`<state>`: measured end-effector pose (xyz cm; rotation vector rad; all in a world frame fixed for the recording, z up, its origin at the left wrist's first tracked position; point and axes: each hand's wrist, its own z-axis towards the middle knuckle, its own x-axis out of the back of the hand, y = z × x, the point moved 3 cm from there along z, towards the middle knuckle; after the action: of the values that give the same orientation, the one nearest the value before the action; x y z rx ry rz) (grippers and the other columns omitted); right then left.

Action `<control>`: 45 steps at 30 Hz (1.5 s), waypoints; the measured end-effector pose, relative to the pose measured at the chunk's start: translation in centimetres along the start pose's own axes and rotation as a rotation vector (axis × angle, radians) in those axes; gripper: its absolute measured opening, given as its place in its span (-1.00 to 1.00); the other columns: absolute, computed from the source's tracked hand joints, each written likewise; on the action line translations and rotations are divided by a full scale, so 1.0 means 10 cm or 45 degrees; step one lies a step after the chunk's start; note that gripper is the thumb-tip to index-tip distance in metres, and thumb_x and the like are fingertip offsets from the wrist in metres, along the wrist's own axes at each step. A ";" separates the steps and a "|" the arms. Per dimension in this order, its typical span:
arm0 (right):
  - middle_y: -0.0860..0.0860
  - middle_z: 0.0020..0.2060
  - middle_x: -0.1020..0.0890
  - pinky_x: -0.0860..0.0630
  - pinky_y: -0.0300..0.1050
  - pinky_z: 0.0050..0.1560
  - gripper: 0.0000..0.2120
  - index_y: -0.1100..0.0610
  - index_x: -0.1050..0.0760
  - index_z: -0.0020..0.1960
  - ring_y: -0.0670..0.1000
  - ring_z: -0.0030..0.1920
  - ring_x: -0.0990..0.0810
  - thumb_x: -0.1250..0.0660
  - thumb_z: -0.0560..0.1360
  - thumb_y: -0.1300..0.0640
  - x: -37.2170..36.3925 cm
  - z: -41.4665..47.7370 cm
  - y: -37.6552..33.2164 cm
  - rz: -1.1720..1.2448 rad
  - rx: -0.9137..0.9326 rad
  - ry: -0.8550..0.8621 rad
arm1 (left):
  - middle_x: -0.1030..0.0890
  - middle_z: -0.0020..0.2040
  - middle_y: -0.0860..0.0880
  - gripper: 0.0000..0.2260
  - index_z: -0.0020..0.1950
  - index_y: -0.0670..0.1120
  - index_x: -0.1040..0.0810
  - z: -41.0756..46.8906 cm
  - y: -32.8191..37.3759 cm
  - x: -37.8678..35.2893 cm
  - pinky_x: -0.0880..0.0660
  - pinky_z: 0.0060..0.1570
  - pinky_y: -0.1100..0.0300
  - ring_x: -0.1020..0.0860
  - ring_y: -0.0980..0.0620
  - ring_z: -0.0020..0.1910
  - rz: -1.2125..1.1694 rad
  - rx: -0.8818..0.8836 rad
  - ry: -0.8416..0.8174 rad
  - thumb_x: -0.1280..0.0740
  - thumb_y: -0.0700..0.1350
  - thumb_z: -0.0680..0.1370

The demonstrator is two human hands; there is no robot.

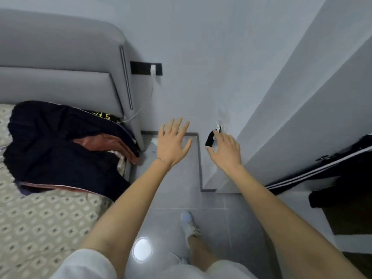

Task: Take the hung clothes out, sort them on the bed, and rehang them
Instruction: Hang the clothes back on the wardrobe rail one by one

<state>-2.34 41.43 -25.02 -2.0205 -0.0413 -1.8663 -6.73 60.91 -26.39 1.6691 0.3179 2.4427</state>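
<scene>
Grey floor tiles point(217, 218) run between the bed point(40, 218) on my left and the wardrobe point(302, 117) on my right, with a pale wall point(201, 57) ahead. A diamond-patterned cover lies on the bed, which ends at a grey padded headboard point(60, 57). On the cover, up against the headboard, lies the pile of clothes point(60, 150). Dark navy pieces are on top, a reddish-pink one is folded between them, a pale edge shows lower down, and a black piece with yellow lettering lies at the back.

On the wall beside the headboard is a black socket strip point(141, 68) with a white plug point(153, 69) in it. Its cable point(149, 97) trails down towards the pile.

Inside the wardrobe, at the right edge, a dark garment with white stripes point(342, 168) hangs slanted, with a metal clip near its top. More dark cloth droops below it, over a brown wooden base.

Both my arms reach forward over the floor. My left hand point(171, 146) holds nothing, its palm down and its fingers straight and spread wide. My right hand point(227, 154) has loosely bent fingers, and its fingertips sit right at a small black-and-white thing point(210, 138) by the wall. I cannot tell whether I am pinching it or only touching it.

Below, my pale shoe point(188, 222) stands on the tiles.
</scene>
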 end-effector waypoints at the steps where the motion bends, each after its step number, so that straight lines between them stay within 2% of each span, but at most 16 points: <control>1: 0.09 0.52 -0.24 -0.15 0.13 0.46 -0.37 -0.02 -0.09 0.58 0.16 0.51 -0.16 -0.18 0.59 -0.18 -0.05 0.09 -0.14 -0.009 0.034 -0.013 | -0.39 0.49 -0.13 -0.47 0.50 -0.02 -0.38 -0.03 -0.20 0.04 -0.17 0.43 -0.19 -0.32 -0.20 0.48 0.029 0.049 -0.002 -0.10 0.18 0.59; 6: 0.11 0.56 -0.15 -0.05 0.13 0.48 -0.35 -0.02 -0.07 0.59 0.19 0.54 -0.07 -0.19 0.59 -0.17 -0.34 0.70 -1.19 -0.018 0.291 -0.064 | -0.30 0.54 -0.11 -0.43 0.54 -0.01 -0.32 -0.15 -1.36 0.30 -0.08 0.47 -0.21 -0.21 -0.17 0.54 0.163 0.339 0.004 -0.08 0.20 0.58; 11: 0.13 0.55 -0.16 -0.09 0.14 0.48 -0.34 -0.01 -0.07 0.59 0.20 0.52 -0.12 -0.20 0.58 -0.17 -0.73 1.29 -2.37 -0.017 0.555 -0.143 | -0.28 0.55 -0.10 -0.43 0.56 0.00 -0.28 -0.28 -2.41 0.61 -0.09 0.47 -0.21 -0.19 -0.16 0.55 0.276 0.618 0.049 -0.07 0.19 0.58; 14: 0.12 0.56 -0.13 -0.07 0.16 0.50 -0.35 -0.03 -0.06 0.59 0.19 0.55 -0.06 -0.20 0.59 -0.18 -0.97 1.59 -3.05 -0.033 0.704 -0.205 | -0.26 0.56 -0.09 -0.43 0.56 0.02 -0.25 -0.40 -3.01 0.75 -0.05 0.48 -0.18 -0.17 -0.15 0.56 0.325 0.790 0.027 -0.06 0.20 0.59; 18: 0.13 0.55 -0.16 -0.06 0.18 0.50 -0.35 -0.01 -0.09 0.59 0.20 0.54 -0.08 -0.20 0.58 -0.18 -1.27 1.86 -3.88 -0.067 0.895 -0.245 | -0.22 0.58 -0.08 -0.41 0.59 0.04 -0.21 -0.66 -3.70 0.93 -0.01 0.49 -0.18 -0.14 -0.14 0.57 0.358 1.009 0.035 -0.04 0.22 0.59; 23: 0.12 0.57 -0.12 -0.02 0.19 0.51 -0.34 -0.02 -0.05 0.59 0.20 0.55 -0.05 -0.18 0.59 -0.17 -1.64 2.09 -4.76 -0.137 1.063 -0.306 | -0.17 0.60 -0.07 -0.39 0.60 0.05 -0.15 -1.02 -4.44 1.10 -0.02 0.51 -0.21 -0.09 -0.13 0.58 0.371 1.248 0.032 0.00 0.24 0.59; 28: 0.13 0.57 -0.09 0.00 0.19 0.50 -0.33 -0.02 0.00 0.60 0.20 0.56 -0.03 -0.17 0.60 -0.18 -2.10 2.21 -5.61 -0.188 1.187 -0.359 | -0.15 0.61 -0.06 -0.41 0.61 0.06 -0.12 -1.37 -5.18 1.18 0.07 0.51 -0.14 -0.06 -0.11 0.59 0.329 1.481 0.116 -0.03 0.23 0.61; 31: 0.13 0.57 -0.10 0.00 0.21 0.51 -0.33 -0.02 0.00 0.60 0.20 0.56 -0.03 -0.18 0.59 -0.17 -2.41 2.25 -6.09 -0.211 1.222 -0.385 | -0.05 0.63 -0.05 -0.42 0.63 0.07 -0.02 -1.58 -5.68 1.16 0.15 0.51 -0.12 0.02 -0.09 0.60 0.266 1.579 0.029 -0.08 0.20 0.65; 38: 0.13 0.56 -0.12 -0.01 0.24 0.51 -0.33 -0.01 -0.05 0.59 0.20 0.56 -0.04 -0.22 0.59 -0.14 -3.08 2.30 -7.01 -0.208 1.255 -0.475 | -0.06 0.63 -0.07 -0.40 0.62 0.03 -0.01 -1.88 -6.69 1.06 0.15 0.53 -0.16 0.02 -0.10 0.60 0.172 1.717 -0.044 -0.08 0.20 0.64; 45: 0.13 0.58 -0.06 0.04 0.23 0.52 -0.33 -0.01 -0.01 0.60 0.20 0.57 0.02 -0.19 0.60 -0.15 -3.73 2.52 -7.67 -0.266 1.356 -0.553 | -0.02 0.63 -0.06 -0.39 0.63 0.02 0.05 -2.06 -7.37 0.71 0.14 0.53 -0.16 0.04 -0.07 0.60 0.058 1.892 -0.094 -0.05 0.21 0.65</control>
<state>-3.99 128.75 -41.99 -1.5740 -1.1294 -1.0338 -27.25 132.02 -46.92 2.0090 2.4943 2.0727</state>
